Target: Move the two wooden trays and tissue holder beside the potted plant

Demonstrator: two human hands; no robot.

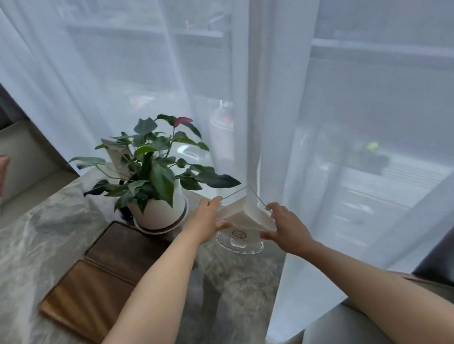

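Tissue holder [240, 221] pinched btwn both grips: my left hand [207, 220] clamps its left edge, right hand [286, 228] its right, presumably to keep it level while I seat it. Holder sits just right of potted plant [154, 180], round base at tabletop [29, 236], contact unclear. Clear acrylic, white tissues inside. Two wooden trays [104, 273] already lie beside pot, touching each other.

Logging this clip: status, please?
Left hand, right hand both gripping tissue holder, right of plant. Two trays down. Curtain close.
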